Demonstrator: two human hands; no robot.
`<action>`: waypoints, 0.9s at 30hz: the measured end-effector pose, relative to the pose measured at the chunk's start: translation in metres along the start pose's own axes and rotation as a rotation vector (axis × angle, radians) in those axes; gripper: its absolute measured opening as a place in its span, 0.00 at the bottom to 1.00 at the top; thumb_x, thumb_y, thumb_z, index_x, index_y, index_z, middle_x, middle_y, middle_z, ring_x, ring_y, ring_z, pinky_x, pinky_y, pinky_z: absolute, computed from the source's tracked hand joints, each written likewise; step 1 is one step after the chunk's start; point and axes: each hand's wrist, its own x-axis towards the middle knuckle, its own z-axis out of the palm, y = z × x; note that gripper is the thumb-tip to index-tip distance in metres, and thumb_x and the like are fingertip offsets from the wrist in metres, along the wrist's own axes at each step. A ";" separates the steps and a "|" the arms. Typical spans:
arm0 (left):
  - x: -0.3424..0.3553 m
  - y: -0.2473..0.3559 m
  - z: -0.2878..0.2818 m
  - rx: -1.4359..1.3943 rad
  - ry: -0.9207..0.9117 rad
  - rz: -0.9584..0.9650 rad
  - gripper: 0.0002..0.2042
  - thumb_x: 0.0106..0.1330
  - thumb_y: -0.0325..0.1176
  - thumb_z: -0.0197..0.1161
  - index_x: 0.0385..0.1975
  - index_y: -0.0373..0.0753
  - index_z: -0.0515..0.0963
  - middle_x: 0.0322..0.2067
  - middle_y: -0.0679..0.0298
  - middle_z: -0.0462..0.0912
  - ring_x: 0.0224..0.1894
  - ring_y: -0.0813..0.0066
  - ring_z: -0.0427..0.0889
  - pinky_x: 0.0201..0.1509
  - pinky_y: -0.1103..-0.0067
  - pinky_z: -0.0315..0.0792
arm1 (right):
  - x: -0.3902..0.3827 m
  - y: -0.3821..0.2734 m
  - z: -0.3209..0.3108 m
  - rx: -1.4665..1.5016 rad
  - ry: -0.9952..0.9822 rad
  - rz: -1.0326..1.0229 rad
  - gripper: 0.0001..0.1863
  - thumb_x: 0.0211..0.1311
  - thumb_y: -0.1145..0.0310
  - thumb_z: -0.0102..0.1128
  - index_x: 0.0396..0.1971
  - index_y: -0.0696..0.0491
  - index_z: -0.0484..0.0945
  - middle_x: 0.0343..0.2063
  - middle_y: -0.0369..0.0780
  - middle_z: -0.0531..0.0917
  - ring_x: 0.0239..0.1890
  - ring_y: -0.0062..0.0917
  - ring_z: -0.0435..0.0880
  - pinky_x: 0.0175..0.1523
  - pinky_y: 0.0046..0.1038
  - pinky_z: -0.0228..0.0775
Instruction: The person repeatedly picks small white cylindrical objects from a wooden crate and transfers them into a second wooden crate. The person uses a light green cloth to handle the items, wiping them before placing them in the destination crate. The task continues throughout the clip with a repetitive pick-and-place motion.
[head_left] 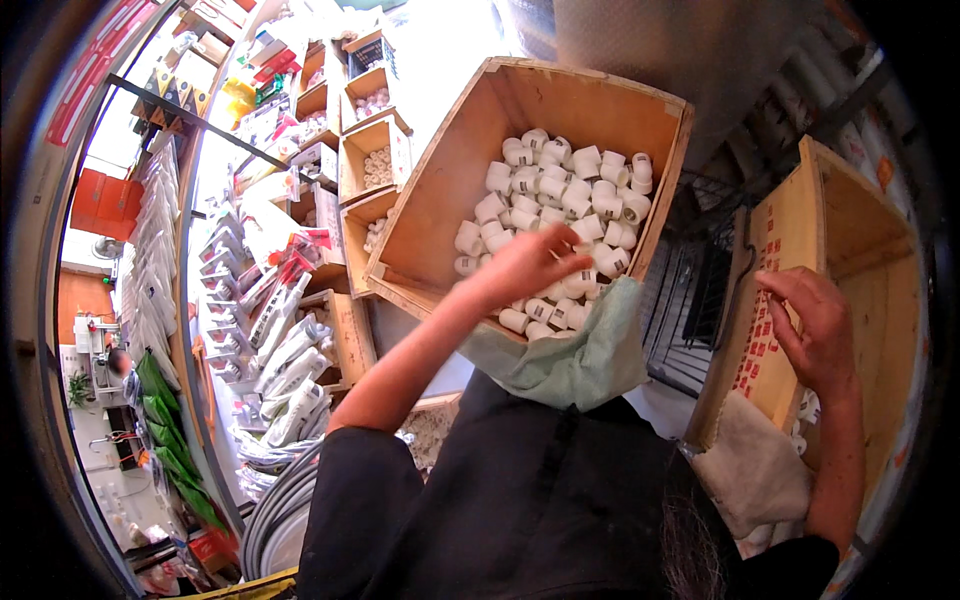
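White plastic pipe elbows (550,185) lie in a loose heap inside a tilted wooden box (440,200) in front of me. My left hand (535,265) reaches over the box's near edge, its thumb and fingers bent around a pipe elbow in the heap; the fingertips are partly hidden. At the right, my right hand (815,325) hovers by a second wooden box (785,240) with red printing on its side. Its fingers are bent and apart from the thumb, with nothing seen between them. Pale green cloth (590,350) drapes over the first box's near corner.
Beige cloth (755,465) covers the right box's near end, where a few white fittings show. Between the boxes stands a black wire rack (680,310). At the left are small wooden bins (375,165), bagged goods and coiled grey hose (280,520).
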 end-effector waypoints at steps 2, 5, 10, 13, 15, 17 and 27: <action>-0.026 0.057 0.016 -0.073 -0.093 -0.068 0.31 0.65 0.51 0.64 0.60 0.35 0.67 0.47 0.49 0.81 0.45 0.63 0.83 0.49 0.71 0.77 | -0.001 0.001 0.000 0.016 -0.013 0.017 0.20 0.51 0.83 0.60 0.46 0.53 0.81 0.38 0.45 0.83 0.40 0.40 0.83 0.45 0.37 0.74; -0.042 0.072 0.050 0.151 0.000 0.130 0.39 0.64 0.52 0.62 0.64 0.29 0.57 0.55 0.41 0.71 0.49 0.43 0.78 0.51 0.62 0.74 | 0.000 0.000 0.000 0.018 -0.014 0.014 0.21 0.52 0.85 0.57 0.47 0.54 0.80 0.38 0.45 0.83 0.40 0.39 0.83 0.44 0.36 0.75; -0.038 0.068 0.066 0.164 -0.007 0.037 0.38 0.65 0.47 0.60 0.67 0.32 0.51 0.55 0.42 0.70 0.51 0.42 0.77 0.53 0.60 0.73 | 0.001 -0.001 -0.003 0.011 0.010 0.006 0.22 0.53 0.86 0.53 0.48 0.54 0.80 0.40 0.46 0.83 0.41 0.40 0.83 0.46 0.37 0.75; -0.036 0.066 0.068 0.177 -0.007 0.027 0.37 0.65 0.46 0.60 0.67 0.33 0.51 0.54 0.42 0.70 0.49 0.41 0.77 0.51 0.59 0.74 | 0.000 -0.002 -0.003 0.022 0.008 0.014 0.24 0.50 0.87 0.51 0.48 0.54 0.79 0.41 0.47 0.82 0.43 0.41 0.82 0.48 0.38 0.74; -0.036 0.067 0.068 0.181 -0.008 0.009 0.37 0.65 0.45 0.60 0.67 0.34 0.51 0.54 0.42 0.71 0.48 0.41 0.78 0.50 0.58 0.74 | 0.002 -0.003 -0.004 0.019 -0.006 0.027 0.25 0.49 0.87 0.50 0.48 0.54 0.79 0.42 0.47 0.82 0.44 0.42 0.82 0.49 0.39 0.74; -0.036 0.068 0.065 0.184 -0.021 -0.005 0.37 0.65 0.44 0.60 0.67 0.34 0.51 0.54 0.42 0.71 0.48 0.41 0.78 0.50 0.58 0.74 | 0.003 -0.003 -0.004 0.028 -0.011 0.044 0.26 0.47 0.88 0.49 0.48 0.55 0.79 0.42 0.47 0.82 0.45 0.42 0.82 0.51 0.39 0.73; -0.033 0.069 0.060 0.139 -0.057 -0.016 0.36 0.65 0.43 0.59 0.67 0.33 0.51 0.54 0.42 0.69 0.48 0.40 0.78 0.49 0.57 0.74 | 0.007 -0.007 -0.001 0.090 0.015 0.146 0.28 0.43 0.91 0.43 0.45 0.58 0.79 0.46 0.47 0.80 0.51 0.40 0.80 0.59 0.34 0.70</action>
